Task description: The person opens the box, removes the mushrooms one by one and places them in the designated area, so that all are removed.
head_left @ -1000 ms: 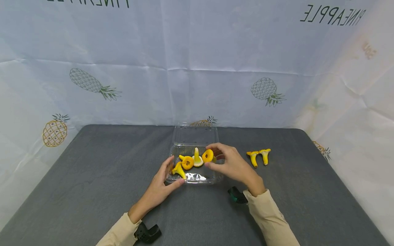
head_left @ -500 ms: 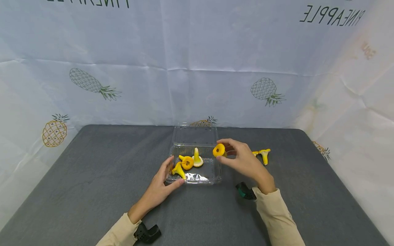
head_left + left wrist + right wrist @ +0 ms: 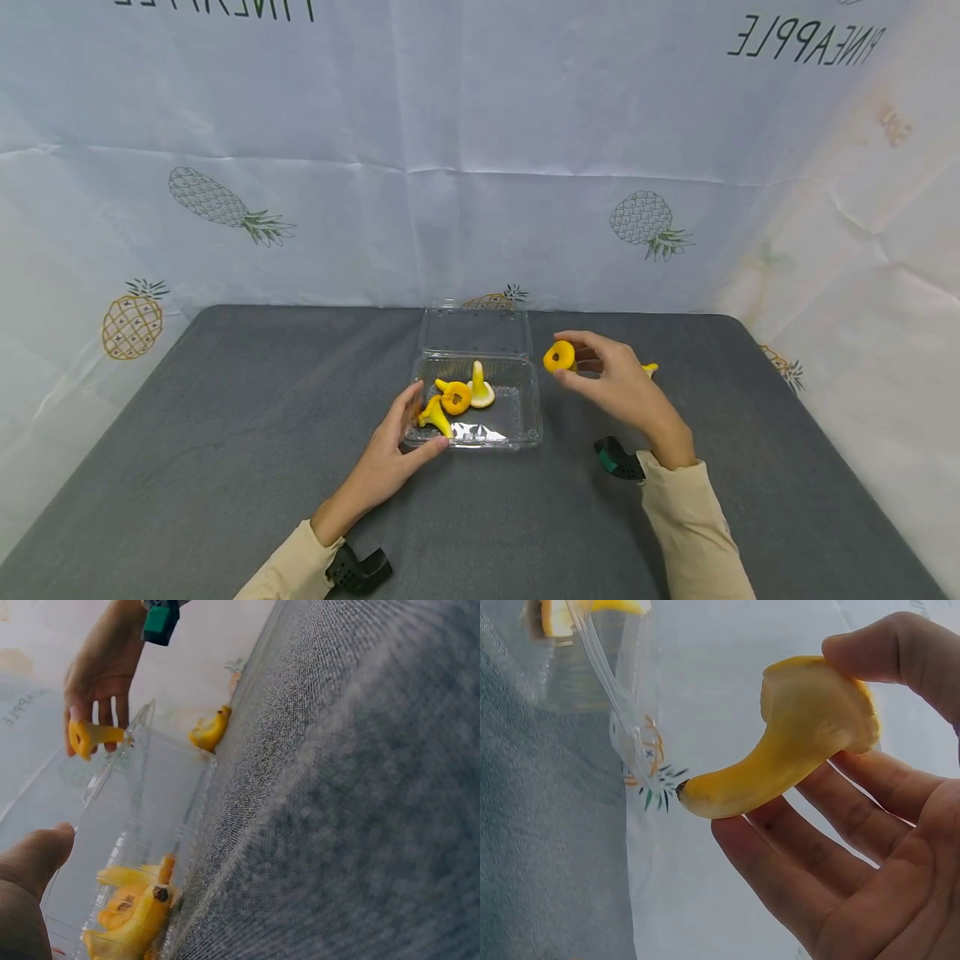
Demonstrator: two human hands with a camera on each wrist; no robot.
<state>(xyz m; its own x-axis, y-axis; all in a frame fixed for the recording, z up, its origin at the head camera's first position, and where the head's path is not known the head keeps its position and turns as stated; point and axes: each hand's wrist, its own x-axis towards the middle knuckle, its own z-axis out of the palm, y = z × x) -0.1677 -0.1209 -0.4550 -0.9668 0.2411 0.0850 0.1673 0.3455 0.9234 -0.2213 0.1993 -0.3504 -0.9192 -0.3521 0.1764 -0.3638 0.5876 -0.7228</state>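
Mushroom [image 3: 558, 356] pinched in right hand [image 3: 618, 387], raised above the table [image 3: 225, 433] just right of the clear box [image 3: 517, 417].
Right thumb and curled fingertips grip the cap, stem pointing out. Left hand [image 3: 390, 454] lies relaxed, fingers straight against the box's left front corner; three mushrooms [image 3: 456, 397] inside.

Mushrooms [image 3: 457, 395] in box [image 3: 525, 417], table [image 3: 225, 433] centre

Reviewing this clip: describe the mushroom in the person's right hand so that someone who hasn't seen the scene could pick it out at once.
On the grey table, look just right of the clear plastic box at the middle. The right hand holds a yellow mushroom in the air there, pinched by the fingers. It alone is off the table: the mushrooms in the box lie inside it, and another lies on the table behind the hand.
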